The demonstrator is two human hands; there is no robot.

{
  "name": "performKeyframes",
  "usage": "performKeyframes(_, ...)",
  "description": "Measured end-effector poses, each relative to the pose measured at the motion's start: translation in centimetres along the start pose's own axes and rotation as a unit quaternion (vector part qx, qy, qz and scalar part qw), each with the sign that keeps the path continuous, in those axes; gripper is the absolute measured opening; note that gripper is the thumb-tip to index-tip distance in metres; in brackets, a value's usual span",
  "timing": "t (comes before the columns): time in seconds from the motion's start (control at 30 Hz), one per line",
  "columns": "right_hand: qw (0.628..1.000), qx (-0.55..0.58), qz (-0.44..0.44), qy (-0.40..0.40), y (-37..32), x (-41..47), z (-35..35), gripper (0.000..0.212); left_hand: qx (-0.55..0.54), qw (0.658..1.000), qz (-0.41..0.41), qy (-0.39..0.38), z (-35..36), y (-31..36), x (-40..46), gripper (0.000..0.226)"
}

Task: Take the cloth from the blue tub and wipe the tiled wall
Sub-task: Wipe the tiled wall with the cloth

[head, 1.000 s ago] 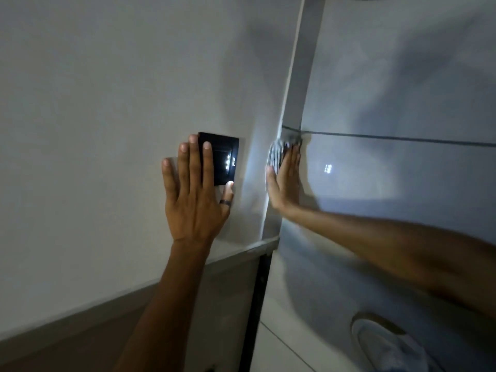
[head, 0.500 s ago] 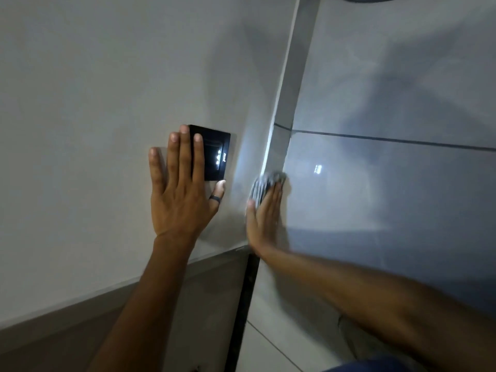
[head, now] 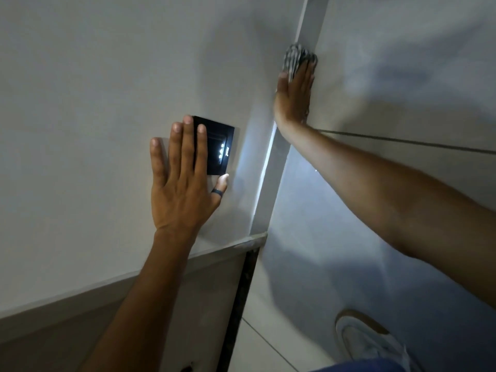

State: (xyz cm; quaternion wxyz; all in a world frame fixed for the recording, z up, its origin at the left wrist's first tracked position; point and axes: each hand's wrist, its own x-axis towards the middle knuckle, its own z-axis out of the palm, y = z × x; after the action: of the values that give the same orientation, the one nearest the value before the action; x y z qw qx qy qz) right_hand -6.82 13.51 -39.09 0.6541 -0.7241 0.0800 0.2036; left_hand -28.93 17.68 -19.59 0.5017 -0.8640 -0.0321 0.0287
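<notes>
Right hand pinned the cloth high on the tiled wall, right at the corner edge.

The right hand (head: 294, 95) lay flat, fingers (head: 306, 76) together and straight, pressing the grey striped cloth (head: 295, 59) against the tiled wall (head: 402, 89) above a grout line. The left hand (head: 182, 189) was spread flat on the plain wall (head: 94, 103), fingers apart, tips overlapping a black lit switch panel (head: 218, 146). A white shoe (head: 370, 342) showed on the floor at the lower right.
</notes>
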Motion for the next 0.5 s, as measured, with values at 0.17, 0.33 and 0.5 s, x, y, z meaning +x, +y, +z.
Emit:
performKeyframes(0.17,1.0,0.011,-0.013,0.005,5.5,-12.4,1.7,0.065,-0.021,1.0,-0.002,0.004,-0.2,0.0,0.0,0.094)
performKeyframes(0.33,0.978,0.013,-0.055,-0.203,13.9,-30.0,1.0,0.079,-0.011,1.0,0.001,0.016,-0.6,-0.5,-0.1,0.091)
performKeyframes(0.5,0.985,0.043,0.022,-0.164,11.6,-24.2,2.2,0.077,-0.017,0.999,-0.021,0.039,-0.6,-0.7,-0.2,0.092)
